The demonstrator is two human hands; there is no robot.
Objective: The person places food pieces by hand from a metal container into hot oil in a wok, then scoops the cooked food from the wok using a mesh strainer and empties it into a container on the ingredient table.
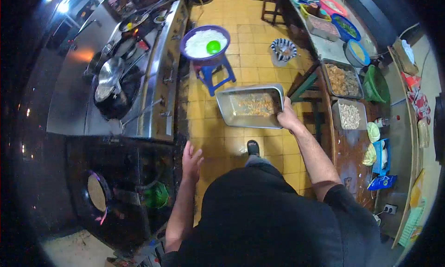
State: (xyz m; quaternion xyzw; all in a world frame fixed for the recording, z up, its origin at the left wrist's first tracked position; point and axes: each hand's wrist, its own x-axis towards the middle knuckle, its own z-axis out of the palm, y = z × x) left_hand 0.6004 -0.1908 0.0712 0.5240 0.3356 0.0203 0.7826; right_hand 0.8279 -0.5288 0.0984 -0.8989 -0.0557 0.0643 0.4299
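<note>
My right hand (288, 116) grips the right end of a deep rectangular metal pan (227, 102), holding it out over the yellow tiled floor. Orange-brown crumbs or food bits (255, 104) lie scattered across the pan's bottom. The fingers on the pan's inner side are partly hidden. My left hand (191, 159) hangs in the air near the stove's front edge, its fingers apart and nothing in it. Just beyond the pan, a purple basin (187, 55) of white powder with a bright green bowl (213, 47) in it rests on a blue stool (212, 78).
On the left runs a steel stove (162, 88) with a wok (113, 107) and a large ladle (111, 71). The right-hand wooden table (354, 151) carries a tray of orange-brown food (340, 75) and a tray of pale pieces (348, 116). A striped-lined bucket (280, 61) stands on the floor.
</note>
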